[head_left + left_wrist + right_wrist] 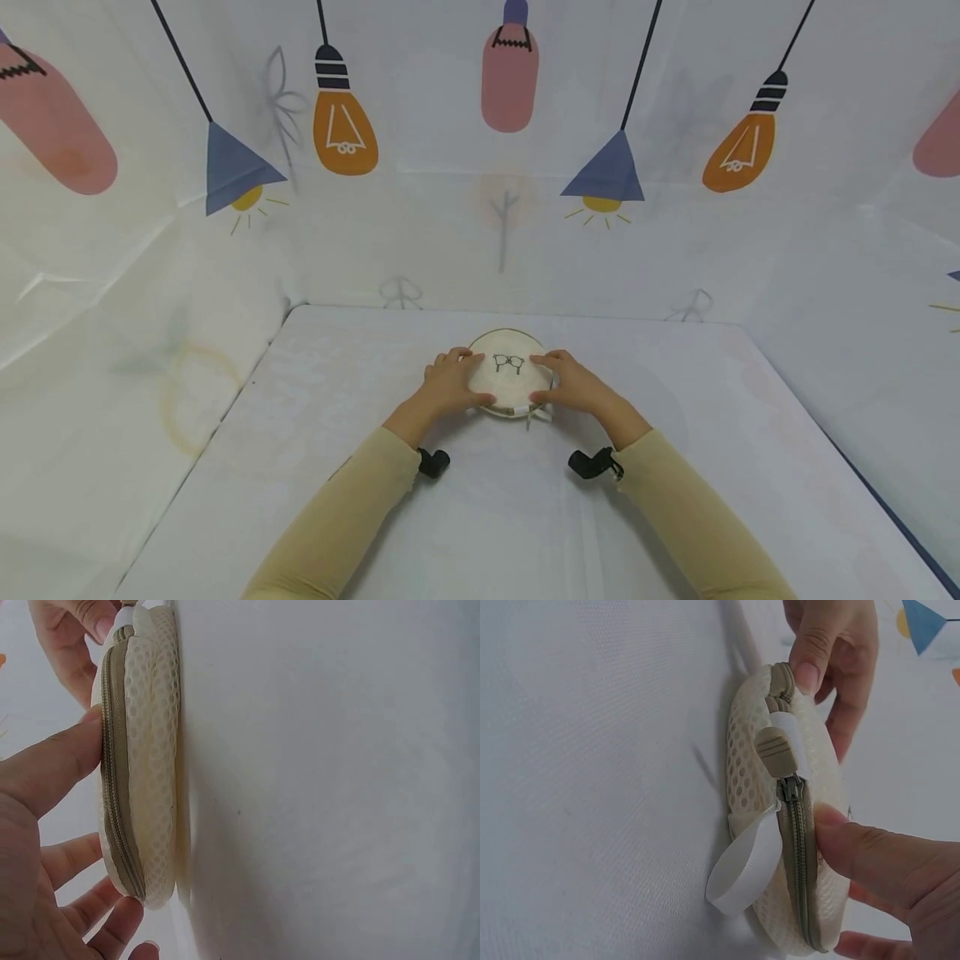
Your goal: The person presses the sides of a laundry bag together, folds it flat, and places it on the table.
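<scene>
A round cream mesh zip pouch lies at the far middle of the white table, a pair of glasses drawn on its top. My left hand holds its left side, with the thumb against the zipped edge and the other fingers spread round the rim. From the right, my right hand grips the opposite side, its thumb beside the zip. The zip's beige pull and a white ribbon loop show on the near edge in the right wrist view. Parts of the fingers are hidden behind the pouch.
The white table spreads around the pouch. Behind it hangs a pale sheet printed with lamps and bulbs, which also covers the sides. Black wrist cameras sit at both sleeve cuffs.
</scene>
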Tool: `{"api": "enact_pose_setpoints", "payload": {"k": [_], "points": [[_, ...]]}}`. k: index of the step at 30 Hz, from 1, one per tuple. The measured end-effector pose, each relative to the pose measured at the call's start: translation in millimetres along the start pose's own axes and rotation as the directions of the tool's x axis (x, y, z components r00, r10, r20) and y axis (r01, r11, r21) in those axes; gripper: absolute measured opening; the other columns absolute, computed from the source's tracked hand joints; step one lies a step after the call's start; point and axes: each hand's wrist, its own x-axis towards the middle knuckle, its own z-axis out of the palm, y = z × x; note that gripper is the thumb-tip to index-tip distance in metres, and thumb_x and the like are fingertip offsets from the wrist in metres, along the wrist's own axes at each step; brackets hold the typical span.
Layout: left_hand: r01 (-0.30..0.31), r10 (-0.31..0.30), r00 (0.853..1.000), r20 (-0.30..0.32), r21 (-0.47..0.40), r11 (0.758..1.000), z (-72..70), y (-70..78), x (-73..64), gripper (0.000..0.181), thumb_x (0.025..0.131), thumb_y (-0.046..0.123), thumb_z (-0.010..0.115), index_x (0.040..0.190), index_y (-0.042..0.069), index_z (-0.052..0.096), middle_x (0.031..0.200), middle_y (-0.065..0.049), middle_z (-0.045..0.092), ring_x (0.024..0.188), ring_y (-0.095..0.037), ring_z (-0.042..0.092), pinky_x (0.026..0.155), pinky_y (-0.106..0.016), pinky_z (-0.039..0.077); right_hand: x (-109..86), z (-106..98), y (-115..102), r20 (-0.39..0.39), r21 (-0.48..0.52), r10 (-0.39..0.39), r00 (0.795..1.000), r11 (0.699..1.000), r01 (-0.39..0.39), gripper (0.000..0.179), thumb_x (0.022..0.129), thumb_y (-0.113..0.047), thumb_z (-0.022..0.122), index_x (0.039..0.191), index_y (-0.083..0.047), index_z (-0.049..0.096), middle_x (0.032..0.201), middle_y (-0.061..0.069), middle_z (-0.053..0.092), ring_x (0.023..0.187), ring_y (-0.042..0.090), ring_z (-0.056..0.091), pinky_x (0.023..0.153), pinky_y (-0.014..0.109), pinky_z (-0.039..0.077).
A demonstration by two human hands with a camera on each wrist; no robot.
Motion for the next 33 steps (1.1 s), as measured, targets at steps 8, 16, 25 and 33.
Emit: {"api": "enact_pose_setpoints", "payload": {"k": [8,16,25,33], "points": [[0.008,-0.008,1.000,0.005,0.017,1.000,2.6,1.1,0.5,0.087,0.083,0.056,0.076,0.153,0.018,0.043,0.152,-0.011,0.039,0.132,-0.034,0.039,0.103,-0.055,0.037,0.1,1.2,1.7,0.022,0.013,0.011,1.000,1.000,-0.011,0.079,0.088,-0.037,0.078,0.151,-0.006,0.043,0.150,0.029,0.036,0.135,0.046,0.042,0.109,0.060,0.037],[0.005,-0.005,1.000,0.006,0.030,1.000,3.7,0.4,2.4,0.088,0.082,0.059,0.075,0.153,0.017,0.043,0.153,-0.011,0.039,0.133,-0.034,0.039,0.104,-0.054,0.036,0.3,2.3,2.9,0.030,0.023,0.025,0.999,0.999,-0.026,0.080,0.088,-0.037,0.078,0.152,-0.007,0.041,0.152,0.028,0.034,0.136,0.045,0.041,0.110,0.059,0.036],[0.012,-0.013,1.000,0.015,0.046,0.999,3.5,1.1,3.7,0.089,0.082,0.059,0.075,0.153,0.017,0.043,0.152,-0.012,0.039,0.133,-0.035,0.039,0.104,-0.055,0.037,1.7,2.7,2.1,0.036,0.017,0.017,0.999,1.000,-0.018,0.080,0.088,-0.038,0.077,0.152,-0.006,0.041,0.151,0.028,0.034,0.136,0.045,0.041,0.109,0.059,0.037],[0.016,-0.017,1.000,0.019,0.054,0.998,3.2,0.5,5.1,0.088,0.082,0.059,0.075,0.153,0.018,0.043,0.152,-0.011,0.039,0.133,-0.034,0.039,0.105,-0.054,0.036,3.7,3.7,2.7,0.051,0.021,0.048,0.998,0.999,-0.049,0.081,0.088,-0.038,0.077,0.153,-0.009,0.041,0.154,0.026,0.031,0.138,0.045,0.039,0.110,0.059,0.036]]}}
